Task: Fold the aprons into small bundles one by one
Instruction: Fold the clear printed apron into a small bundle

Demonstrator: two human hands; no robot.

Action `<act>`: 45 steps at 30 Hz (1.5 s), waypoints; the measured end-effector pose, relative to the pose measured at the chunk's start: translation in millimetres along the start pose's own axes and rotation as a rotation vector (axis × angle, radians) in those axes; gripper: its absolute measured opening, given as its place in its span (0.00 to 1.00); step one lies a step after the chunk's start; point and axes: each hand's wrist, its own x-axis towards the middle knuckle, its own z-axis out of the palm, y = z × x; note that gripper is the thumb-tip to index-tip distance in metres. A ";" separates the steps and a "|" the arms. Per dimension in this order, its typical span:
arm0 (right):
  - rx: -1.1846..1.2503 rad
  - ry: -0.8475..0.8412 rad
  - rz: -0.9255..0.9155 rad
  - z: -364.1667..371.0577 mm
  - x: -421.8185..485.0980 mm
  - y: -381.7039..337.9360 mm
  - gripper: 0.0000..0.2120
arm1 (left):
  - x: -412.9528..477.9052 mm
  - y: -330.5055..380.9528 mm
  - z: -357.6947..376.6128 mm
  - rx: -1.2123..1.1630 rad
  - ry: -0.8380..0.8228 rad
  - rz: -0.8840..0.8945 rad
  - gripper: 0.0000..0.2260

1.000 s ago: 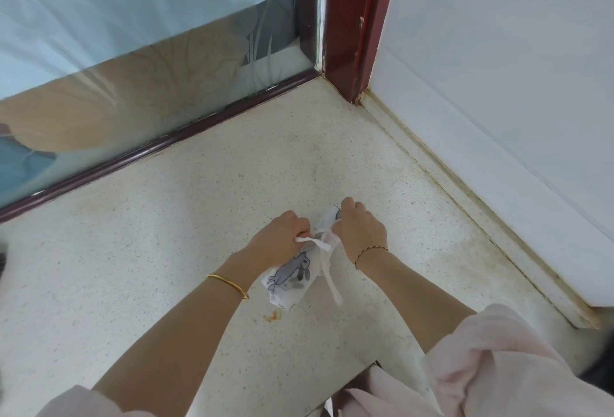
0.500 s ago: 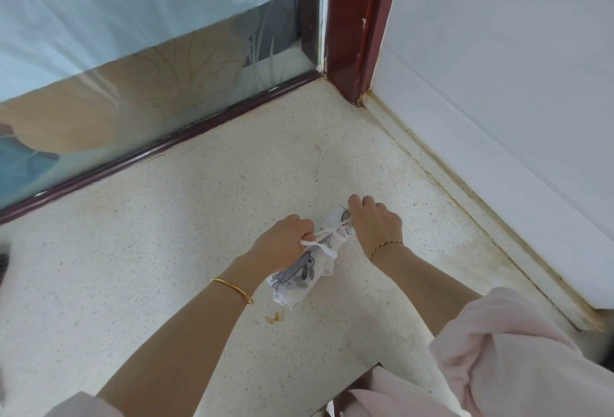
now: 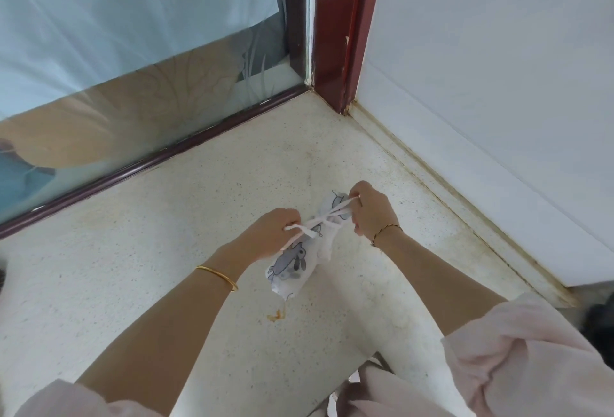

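apron: white apron [image 3: 294,262] with grey animal print, rolled into a small tight bundle, lying diagonally on the floor [image 3: 133,267] between the two hands, near end lower left, far end upper right
ties: white apron ties [image 3: 315,222] cross over the middle of the bundle, pulled taut to both sides
left hand: left hand [image 3: 274,232] closed in a fist, pinching one end of the ties, just beside the left side of the bundle
right hand: right hand [image 3: 373,212] closed, fingers curled round the other tie end at the far end of the bundle, touching the cloth
wrists: gold bangle [image 3: 217,278] on left wrist; thin dark-and-gold bracelet [image 3: 387,230] on right wrist
sleeves: pale pink sleeves [image 3: 518,360] pushed up, forearms bare
floor: speckled cream terrazzo, stained near the corner; small orange scrap [image 3: 277,315] on it just below the bundle's near end
surroundings: frosted glass door [image 3: 133,51] with dark red frame [image 3: 342,27] at top left; white wall [image 3: 498,51] and baseboard at right; all well apart from the bundle
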 end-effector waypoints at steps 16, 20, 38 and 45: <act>0.318 0.285 -0.456 -206.5 -60.9 -171.4 0.07 | -26.7 186.1 -121.4 -0.420 0.206 0.204 0.36; 0.392 0.298 -0.558 -273.7 -81.9 -216.2 0.06 | -33.7 255.3 -160.8 -0.444 0.381 0.338 0.25; 0.804 0.216 -0.691 -457.5 -81.0 -267.0 0.20 | -78.4 426.8 -356.9 -0.446 0.199 0.646 0.15; 0.904 0.489 -0.678 -484.3 -50.6 -306.5 0.18 | -64.2 446.6 -393.8 -0.035 0.578 0.613 0.36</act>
